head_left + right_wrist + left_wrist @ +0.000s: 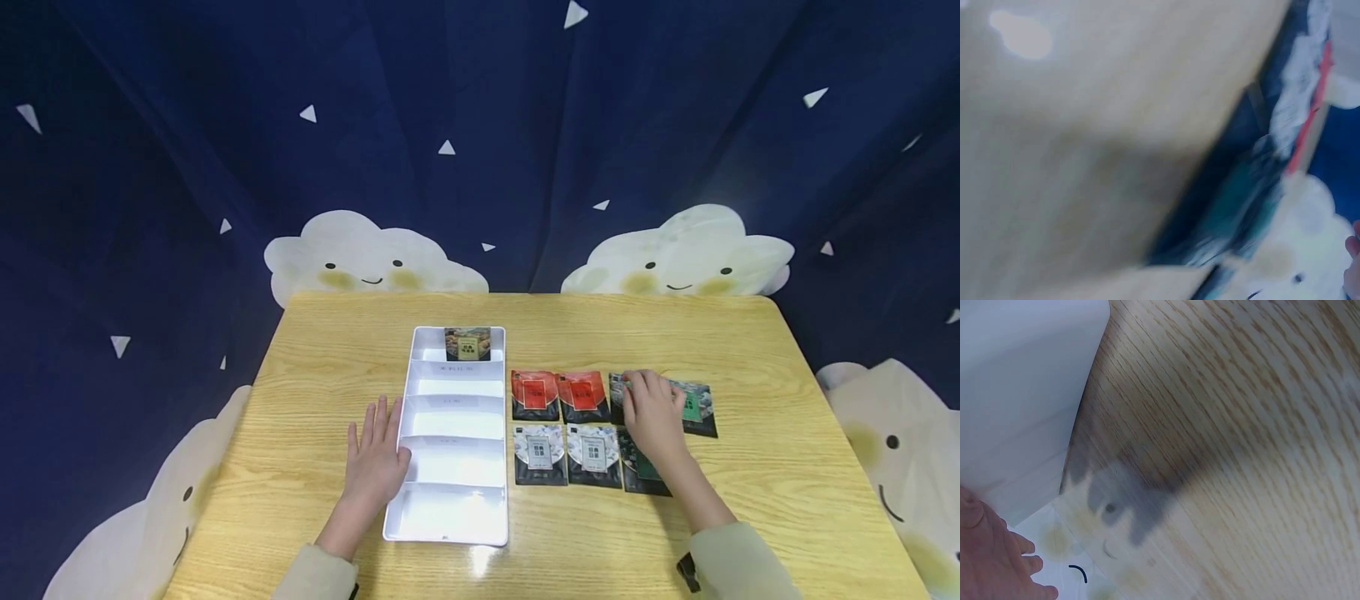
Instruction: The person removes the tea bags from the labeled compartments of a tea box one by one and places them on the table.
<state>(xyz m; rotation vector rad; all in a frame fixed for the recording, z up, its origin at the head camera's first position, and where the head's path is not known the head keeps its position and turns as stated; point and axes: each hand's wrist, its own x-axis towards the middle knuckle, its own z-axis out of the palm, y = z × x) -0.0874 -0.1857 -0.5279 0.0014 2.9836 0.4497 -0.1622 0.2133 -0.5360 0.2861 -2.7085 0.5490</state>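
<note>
A white tray [451, 543] with several compartments stands lengthwise, a brown-and-black packet [467, 344] in its farthest compartment. My left hand [377, 462] lies spread along the tray's left side, its thumb touching the rim; the left wrist view shows the hand [994, 559] against the white wall. Above the dark packets at the right is my right hand [657, 421], fingers loosely bent, with no held packet visible. It partly covers a dark packet [617, 400], a green-labelled packet [699, 408] and a dark green packet [645, 475]. The right wrist view is blurred.
Two red packets [535, 396] lie right of the tray, with two silver-white packets [540, 454] in front of them. The wooden table [765, 467] extends to both sides. A dark blue curtain [517, 108] with clouds hangs behind.
</note>
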